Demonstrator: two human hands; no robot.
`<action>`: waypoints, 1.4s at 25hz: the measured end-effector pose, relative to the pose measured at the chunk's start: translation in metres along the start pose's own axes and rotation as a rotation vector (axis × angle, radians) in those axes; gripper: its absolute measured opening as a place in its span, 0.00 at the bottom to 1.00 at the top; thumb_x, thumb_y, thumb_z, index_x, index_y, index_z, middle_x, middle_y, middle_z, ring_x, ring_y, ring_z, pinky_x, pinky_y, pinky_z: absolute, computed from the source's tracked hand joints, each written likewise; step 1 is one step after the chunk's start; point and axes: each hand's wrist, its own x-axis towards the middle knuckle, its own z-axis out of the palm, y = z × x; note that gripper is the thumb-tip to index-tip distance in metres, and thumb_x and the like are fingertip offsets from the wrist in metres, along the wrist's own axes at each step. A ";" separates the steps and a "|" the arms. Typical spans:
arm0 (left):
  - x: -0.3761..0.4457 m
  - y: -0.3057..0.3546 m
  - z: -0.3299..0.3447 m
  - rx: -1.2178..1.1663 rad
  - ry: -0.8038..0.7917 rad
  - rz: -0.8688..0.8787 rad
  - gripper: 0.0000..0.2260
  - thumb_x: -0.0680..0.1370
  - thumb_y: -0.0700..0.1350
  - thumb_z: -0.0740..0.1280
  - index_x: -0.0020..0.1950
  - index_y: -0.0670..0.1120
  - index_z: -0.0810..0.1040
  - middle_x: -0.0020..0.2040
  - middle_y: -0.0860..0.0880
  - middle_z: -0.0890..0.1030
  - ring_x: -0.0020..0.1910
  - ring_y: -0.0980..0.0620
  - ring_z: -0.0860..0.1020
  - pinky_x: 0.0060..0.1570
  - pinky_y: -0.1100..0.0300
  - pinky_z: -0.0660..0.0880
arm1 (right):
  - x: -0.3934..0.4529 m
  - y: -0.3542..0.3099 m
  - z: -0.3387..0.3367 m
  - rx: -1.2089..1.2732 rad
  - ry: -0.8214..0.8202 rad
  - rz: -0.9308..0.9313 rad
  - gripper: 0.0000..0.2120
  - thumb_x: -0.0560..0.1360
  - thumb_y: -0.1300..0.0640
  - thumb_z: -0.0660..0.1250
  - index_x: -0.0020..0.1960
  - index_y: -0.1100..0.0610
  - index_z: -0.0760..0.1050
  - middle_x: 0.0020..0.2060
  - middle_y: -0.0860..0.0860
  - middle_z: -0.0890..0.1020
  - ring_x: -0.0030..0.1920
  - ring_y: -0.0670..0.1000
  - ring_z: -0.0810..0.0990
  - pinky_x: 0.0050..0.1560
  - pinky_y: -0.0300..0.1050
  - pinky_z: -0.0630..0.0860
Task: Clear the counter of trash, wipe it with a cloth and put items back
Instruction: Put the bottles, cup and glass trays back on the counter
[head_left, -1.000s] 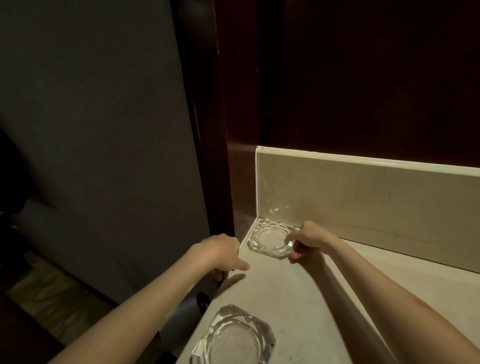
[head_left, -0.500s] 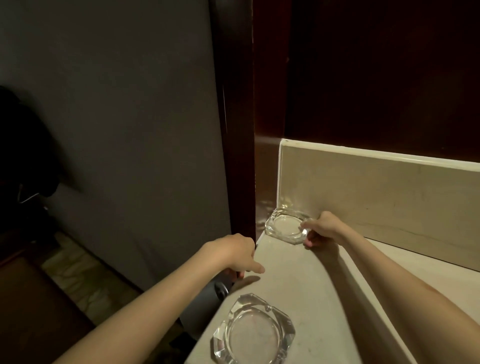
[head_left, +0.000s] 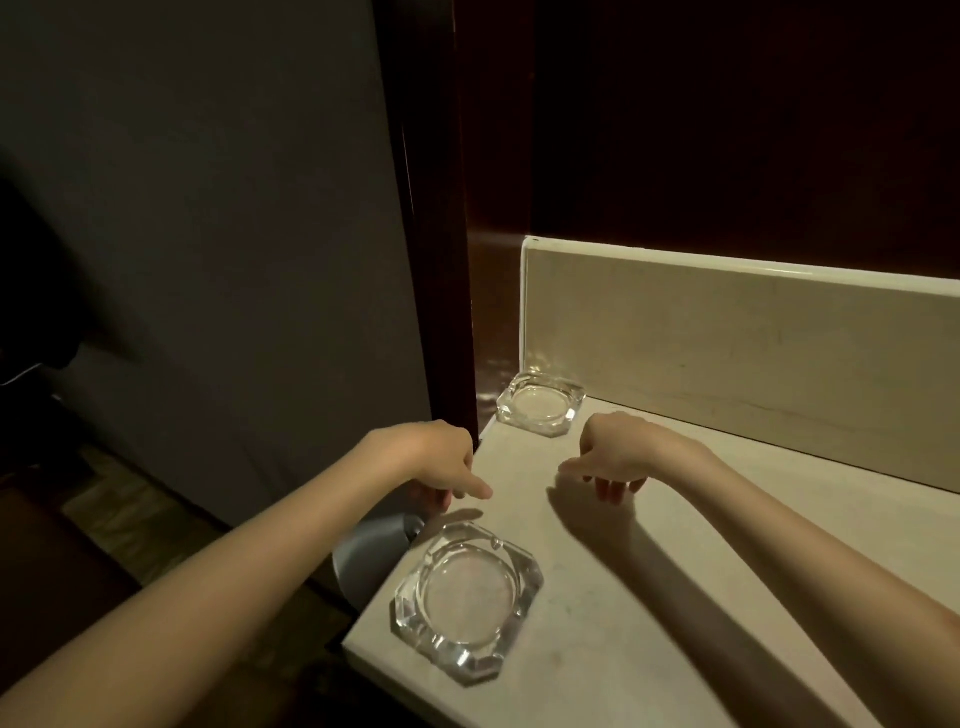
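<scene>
The right hand (head_left: 618, 457) has let go of the far ashtray (head_left: 540, 404) and drawn back toward the near side; it now hovers over the bare counter (head_left: 701, 597) with fingers loosely spread and drooping, holding nothing. The left hand (head_left: 441, 465) has shifted little; it hangs over the counter's left edge, forefinger stretched toward 3 o'clock, the other fingers curled under, also empty.

The far ashtray sits in the back left corner of the counter, at about 12 o'clock from the hands, tucked against the backsplash (head_left: 753, 353) and just beside the dark wooden frame (head_left: 441, 260). It is square with cut corners, so it has no real long axis; its flat sides run roughly parallel to the backsplash, and its round bowl faces up.

The near ashtray (head_left: 467, 597) lies at about 6 o'clock from the left hand, close to the counter's left edge, bowl up, one notch in its rim visible toward 12 o'clock. It is turned slightly, corners pointing off the counter's lines. Neither hand touches either ashtray. A grey rounded object (head_left: 369, 551) shows below the counter edge at 9 o'clock of the near ashtray.
</scene>
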 end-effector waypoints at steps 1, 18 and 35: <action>-0.004 0.000 0.000 -0.008 0.000 -0.006 0.19 0.77 0.57 0.66 0.50 0.41 0.82 0.43 0.47 0.86 0.44 0.49 0.84 0.44 0.59 0.79 | -0.006 -0.003 0.005 -0.028 0.000 -0.018 0.19 0.74 0.47 0.64 0.44 0.63 0.80 0.37 0.54 0.85 0.38 0.54 0.85 0.42 0.46 0.82; -0.072 -0.009 0.051 -0.148 0.009 -0.158 0.11 0.75 0.50 0.72 0.45 0.43 0.78 0.40 0.48 0.80 0.35 0.52 0.81 0.36 0.62 0.76 | -0.089 -0.036 0.069 0.008 -0.031 -0.190 0.22 0.76 0.43 0.65 0.31 0.58 0.68 0.30 0.51 0.72 0.30 0.51 0.72 0.31 0.43 0.69; -0.028 0.054 0.049 -0.332 0.277 -0.043 0.09 0.73 0.43 0.73 0.34 0.42 0.79 0.30 0.48 0.77 0.26 0.53 0.76 0.23 0.67 0.70 | -0.084 0.040 0.060 0.459 0.098 -0.023 0.19 0.75 0.46 0.67 0.39 0.63 0.80 0.28 0.52 0.81 0.27 0.49 0.79 0.33 0.43 0.79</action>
